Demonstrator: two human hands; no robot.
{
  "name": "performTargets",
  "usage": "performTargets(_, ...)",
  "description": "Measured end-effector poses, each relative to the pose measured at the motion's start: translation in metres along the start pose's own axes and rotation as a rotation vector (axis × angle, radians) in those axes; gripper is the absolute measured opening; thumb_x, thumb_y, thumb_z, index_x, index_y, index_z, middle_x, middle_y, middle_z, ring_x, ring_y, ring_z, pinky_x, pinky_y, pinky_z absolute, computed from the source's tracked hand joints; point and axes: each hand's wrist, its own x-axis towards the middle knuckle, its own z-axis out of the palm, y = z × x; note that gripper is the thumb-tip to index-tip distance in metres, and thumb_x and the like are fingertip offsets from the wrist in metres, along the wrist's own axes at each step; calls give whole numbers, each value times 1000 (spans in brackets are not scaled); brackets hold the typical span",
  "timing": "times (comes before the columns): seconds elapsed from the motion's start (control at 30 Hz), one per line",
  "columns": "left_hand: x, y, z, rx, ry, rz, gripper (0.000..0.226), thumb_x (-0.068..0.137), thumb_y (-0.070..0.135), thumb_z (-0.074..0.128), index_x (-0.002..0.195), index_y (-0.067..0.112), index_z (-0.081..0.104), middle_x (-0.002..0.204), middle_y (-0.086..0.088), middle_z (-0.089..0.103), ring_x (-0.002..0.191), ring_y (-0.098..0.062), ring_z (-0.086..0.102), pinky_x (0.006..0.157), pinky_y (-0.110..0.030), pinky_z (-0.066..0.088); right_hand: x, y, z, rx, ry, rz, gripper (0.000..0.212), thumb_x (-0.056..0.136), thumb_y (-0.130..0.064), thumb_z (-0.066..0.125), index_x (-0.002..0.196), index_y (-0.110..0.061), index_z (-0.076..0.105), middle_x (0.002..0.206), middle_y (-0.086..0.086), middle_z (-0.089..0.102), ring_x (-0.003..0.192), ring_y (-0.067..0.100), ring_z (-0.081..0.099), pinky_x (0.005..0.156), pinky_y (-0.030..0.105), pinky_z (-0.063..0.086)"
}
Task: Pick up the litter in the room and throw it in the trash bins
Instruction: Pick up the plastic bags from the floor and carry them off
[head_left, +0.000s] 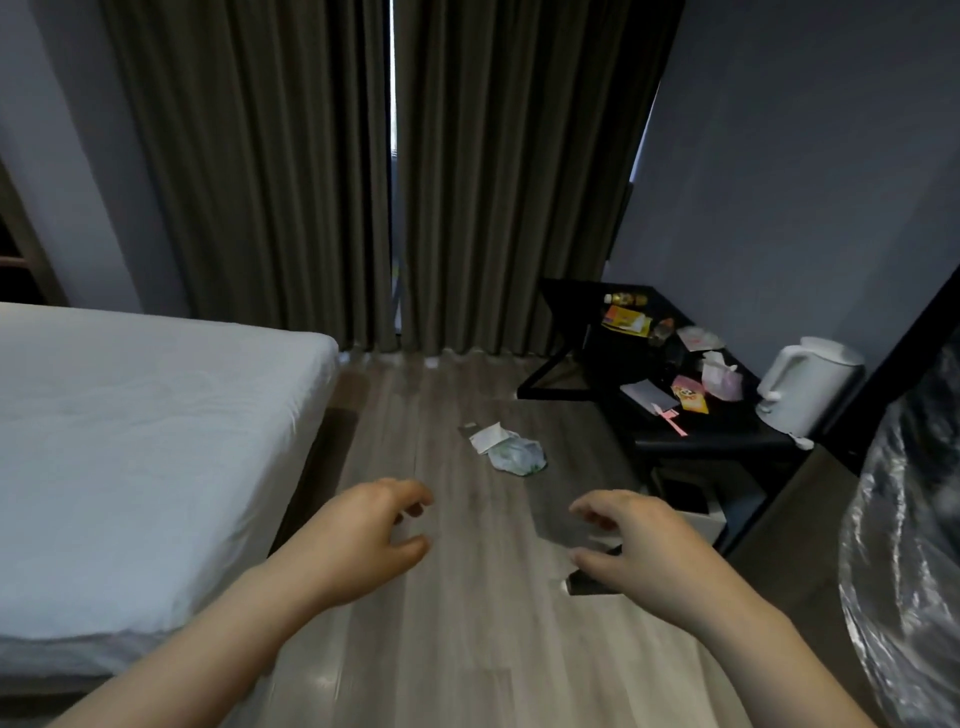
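Note:
A crumpled white and green plastic bag (517, 454) lies on the wooden floor with a white paper scrap (485, 435) against its left side. Both sit ahead of my hands. My left hand (363, 540) hovers over the floor, fingers curled and apart, holding nothing. My right hand (636, 551) hovers to its right, also open and empty, above a dark flat object (587, 584) on the floor. More litter lies on the black desk (701, 441) at the right: yellow packets (626, 318), a pink tissue pack (722, 375), wrappers (688, 395). A bin lined with clear plastic (909, 545) stands at the far right.
A bed with a white sheet (130, 441) fills the left side. Dark curtains (363, 182) hang at the back. A white kettle (805, 384) stands on the desk. A dark box (685, 499) sits under the desk edge.

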Motion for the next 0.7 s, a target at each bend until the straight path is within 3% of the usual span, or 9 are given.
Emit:
performTargets(0.27,132,-57,-3,14,-14,21,44,86,42,58,129,33,50,121,16,58,104,1,56,84,-16,47,136,24,15,8,-9,45,47,81,-45,65,125,-34,55,119,-16,56,106,-1,53,86,15,44)
performTargets(0.5,265,-104,-11,16,-40,-14,44,85,46,60,126,34,52,116,18,59,100,4,55,83,-12,43,268,73,8,43,-92,112,45,82,-44,65,123,-30,55,119,-11,57,106,5,56,88,24,48)
performTargets(0.7,359,-136,-6,-6,-87,-49,44,85,43,61,126,32,53,114,16,59,99,0,57,87,-17,47,362,102,8,104,-138,163,43,81,-37,68,121,-25,58,120,-5,60,109,10,58,92,28,49)
